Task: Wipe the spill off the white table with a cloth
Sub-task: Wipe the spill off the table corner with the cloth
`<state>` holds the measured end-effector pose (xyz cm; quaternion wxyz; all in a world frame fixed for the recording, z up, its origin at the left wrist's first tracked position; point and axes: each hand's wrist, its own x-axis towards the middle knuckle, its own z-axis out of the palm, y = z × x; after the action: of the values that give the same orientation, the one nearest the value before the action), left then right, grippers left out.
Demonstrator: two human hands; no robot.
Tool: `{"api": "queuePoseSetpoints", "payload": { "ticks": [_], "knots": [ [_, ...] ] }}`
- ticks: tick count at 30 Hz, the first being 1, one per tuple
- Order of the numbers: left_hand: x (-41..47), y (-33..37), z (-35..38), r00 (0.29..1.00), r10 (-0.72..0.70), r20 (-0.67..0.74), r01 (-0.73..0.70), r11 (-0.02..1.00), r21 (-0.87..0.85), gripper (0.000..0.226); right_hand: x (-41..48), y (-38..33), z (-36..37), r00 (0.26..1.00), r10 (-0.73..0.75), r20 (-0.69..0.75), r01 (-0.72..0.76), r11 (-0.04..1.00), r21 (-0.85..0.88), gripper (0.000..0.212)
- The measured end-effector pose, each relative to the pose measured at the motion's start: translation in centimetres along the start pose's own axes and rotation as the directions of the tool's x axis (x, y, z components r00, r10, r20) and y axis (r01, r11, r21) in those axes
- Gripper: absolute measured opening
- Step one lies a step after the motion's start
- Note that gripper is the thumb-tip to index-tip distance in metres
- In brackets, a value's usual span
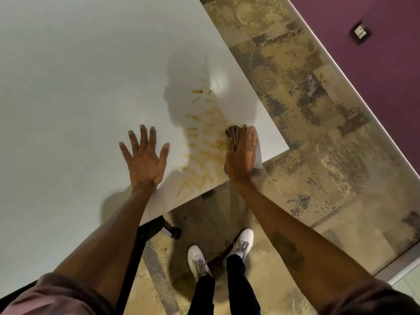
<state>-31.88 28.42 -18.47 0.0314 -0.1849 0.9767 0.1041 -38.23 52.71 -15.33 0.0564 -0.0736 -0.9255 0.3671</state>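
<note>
Floor (295,123): mottled tan and grey patchwork. Purple wall (368,17) upper right, pale skirting (341,71) along its base. Wall socket (360,32) near the top, tilted in frame. Two white shoes (242,243) with grey laces, dark trousers (236,269) above them. Black caster (173,231) by the left shoe.

No text, label, brand or number can be read anywhere: the white bench (79,76) bears no markings, and the small wall plate (360,32) shows no legible lettering.
</note>
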Motion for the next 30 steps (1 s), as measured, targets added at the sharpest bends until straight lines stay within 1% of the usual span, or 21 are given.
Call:
{"api": "queuePoseSetpoints", "payload": {
  "ticks": [2,5,6,10,12,14,18,22,26,28,30],
  "knots": [
    [0.2,0.0,0.0,1.000,-0.005,0.024,0.006,0.999,-0.031,0.073,0.2,-1.4,1.2,0.993,0.076,-0.089,-0.076,0.997,0.009,0.051],
    [0.5,0.0,-0.2,0.999,-0.001,0.039,0.001,1.000,-0.013,0.073,1.3,-3.2,3.0,0.954,0.080,-0.290,-0.090,0.996,-0.021,0.044],
    [0.5,0.1,-0.3,0.999,0.001,0.042,-0.001,1.000,0.002,0.073,2.1,-3.8,3.6,0.939,0.082,-0.334,-0.098,0.995,-0.032,0.043],
    [0.5,0.0,-0.2,0.999,0.045,-0.001,-0.044,0.995,0.091,0.071,5.8,-5.5,5.8,0.929,0.056,-0.366,-0.095,0.992,-0.088,0.041],
    [0.6,-0.1,-0.1,0.998,0.061,-0.026,-0.058,0.991,0.120,0.069,7.8,-6.3,6.7,0.944,0.088,-0.318,-0.108,0.993,-0.046,0.044],
    [0.7,-0.1,-0.2,0.997,0.068,-0.021,-0.065,0.989,0.130,0.068,9.7,-7.0,7.5,0.964,0.109,-0.243,-0.111,0.994,0.008,0.047],
    [0.9,0.0,-0.6,0.999,0.042,0.019,-0.043,0.996,0.080,0.072,12.7,-8.1,8.9,0.982,0.064,-0.175,-0.058,0.997,0.042,0.047],
    [0.7,0.0,-0.9,0.999,0.045,0.014,-0.046,0.996,0.073,0.073,15.8,-9.4,10.5,0.990,0.007,-0.140,0.007,0.995,0.103,0.042],
    [0.9,0.0,-0.8,0.999,0.036,0.019,-0.037,0.997,0.067,0.074,19.5,-10.7,11.9,0.999,-0.006,-0.049,0.010,0.998,0.067,0.049],
    [0.9,0.0,-0.6,0.999,0.035,0.022,-0.036,0.997,0.061,0.075,21.1,-11.0,12.2,0.999,-0.053,-0.006,0.053,0.998,0.030,0.047],
    [0.9,-0.1,-0.5,0.999,0.040,0.018,-0.041,0.997,0.064,0.076,22.4,-11.1,12.3,0.989,-0.131,0.072,0.133,0.991,-0.016,0.046]
  ]
}}
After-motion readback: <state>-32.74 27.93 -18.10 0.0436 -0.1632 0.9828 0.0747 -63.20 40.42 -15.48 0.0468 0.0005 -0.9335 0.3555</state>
